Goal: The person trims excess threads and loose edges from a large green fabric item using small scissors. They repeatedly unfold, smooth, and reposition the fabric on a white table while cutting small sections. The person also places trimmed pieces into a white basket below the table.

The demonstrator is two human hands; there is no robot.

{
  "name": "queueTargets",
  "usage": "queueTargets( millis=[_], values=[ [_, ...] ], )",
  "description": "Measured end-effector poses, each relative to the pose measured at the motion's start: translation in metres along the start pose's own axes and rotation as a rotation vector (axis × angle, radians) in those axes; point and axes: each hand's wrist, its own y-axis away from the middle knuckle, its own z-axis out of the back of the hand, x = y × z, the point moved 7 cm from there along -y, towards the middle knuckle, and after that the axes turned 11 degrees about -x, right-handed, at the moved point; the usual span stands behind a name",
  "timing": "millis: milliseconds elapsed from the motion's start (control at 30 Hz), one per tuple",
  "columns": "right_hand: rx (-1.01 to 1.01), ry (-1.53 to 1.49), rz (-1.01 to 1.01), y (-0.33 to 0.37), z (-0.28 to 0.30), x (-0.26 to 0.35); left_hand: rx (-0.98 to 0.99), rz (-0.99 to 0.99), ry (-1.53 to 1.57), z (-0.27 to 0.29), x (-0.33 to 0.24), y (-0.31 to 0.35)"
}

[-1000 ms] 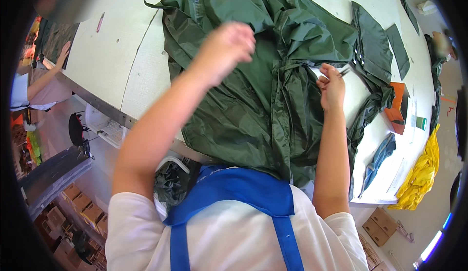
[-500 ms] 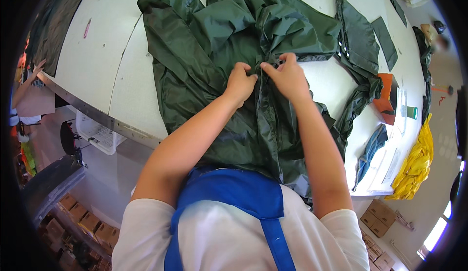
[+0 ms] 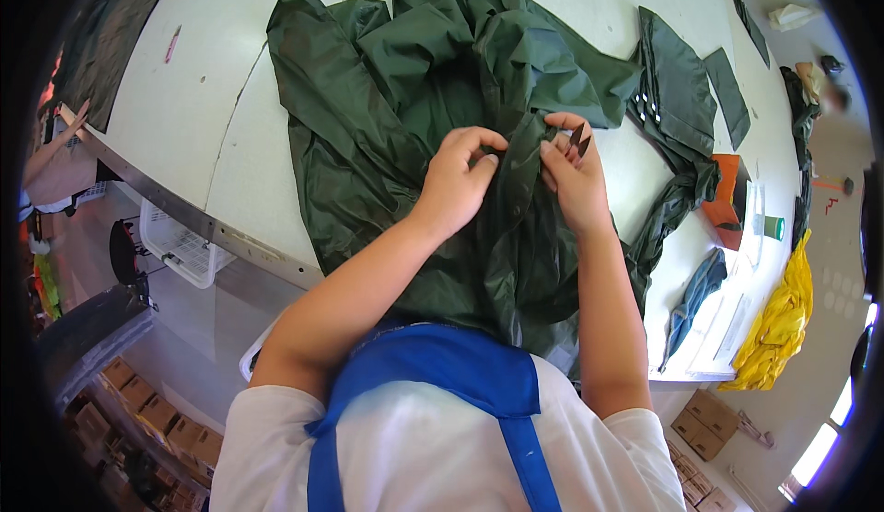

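A dark green rain jacket (image 3: 368, 134) of shiny fabric lies rumpled on the white table in front of me. With thumb and forefinger, my left hand (image 3: 459, 179) pinches the fabric beside a long seam or placket. My right hand (image 3: 578, 185) is closed on the jacket's edge just across from it, fingers curled. Small dark pointed blades (image 3: 580, 140), apparently thread snips, stick out between the right fingers; their handle is hidden in the palm. The stretch of fabric between both hands stands up in a fold.
Green pieces with snaps (image 3: 677, 75) lie right on the table (image 3: 230, 134), near an orange box (image 3: 726, 201), a blue cloth (image 3: 695, 296) and yellow fabric (image 3: 778, 323). A pink pen (image 3: 172, 44) lies left. Another person's hand (image 3: 74, 121) rests at the far left edge.
Both hands have come slightly nearer to me, and my right hand has moved right. The blades now show plainly between its fingers. The fabric fold between the hands has been lifted and spread.
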Motion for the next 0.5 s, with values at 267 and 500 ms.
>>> queueTargets(
  millis=[267,500],
  values=[
    [0.062,0.719,0.344,0.016,-0.005,0.051,0.074,-0.186,-0.198,0.0,-0.036,0.01],
    [0.692,0.638,0.238,0.01,-0.03,0.067,0.218,-0.488,-0.248,-0.009,-0.064,0.039]
  ],
)
